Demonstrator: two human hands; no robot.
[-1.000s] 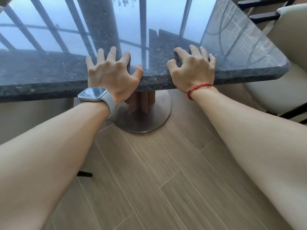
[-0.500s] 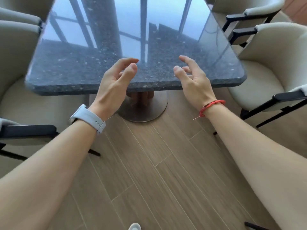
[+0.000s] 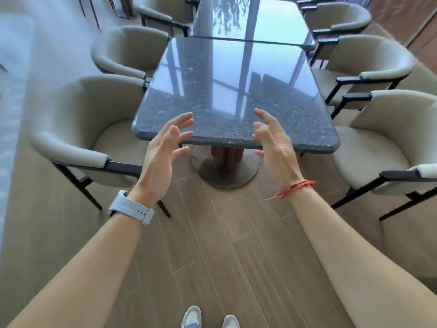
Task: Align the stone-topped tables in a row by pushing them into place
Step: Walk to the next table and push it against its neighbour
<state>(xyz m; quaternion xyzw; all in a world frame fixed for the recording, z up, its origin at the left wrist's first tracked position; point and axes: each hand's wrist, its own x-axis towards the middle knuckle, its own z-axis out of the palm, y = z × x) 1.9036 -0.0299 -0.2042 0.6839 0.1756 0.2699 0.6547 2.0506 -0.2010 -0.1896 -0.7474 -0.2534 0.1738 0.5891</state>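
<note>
A dark speckled stone-topped table (image 3: pixel 227 95) on a round metal base (image 3: pixel 225 170) stands in front of me. Its far edge meets a second stone-topped table (image 3: pixel 250 20) beyond it, the two in a line. My left hand (image 3: pixel 163 152), with a white watch on the wrist, hovers in front of the near edge with fingers spread and relaxed, holding nothing. My right hand (image 3: pixel 275 143), with a red cord bracelet, hovers likewise, palm turned inward, off the table.
Beige armchairs with black frames flank the tables: two on the left (image 3: pixel 78 129) (image 3: pixel 127 50) and several on the right (image 3: pixel 390 143). Wood-plank floor (image 3: pixel 224 245) lies between me and the table. My shoes (image 3: pixel 208 318) show at the bottom edge.
Both hands have come off the near table edge, where they pressed a second ago, and drawn back. The view has pulled away, so the second table and the chairs now show.
</note>
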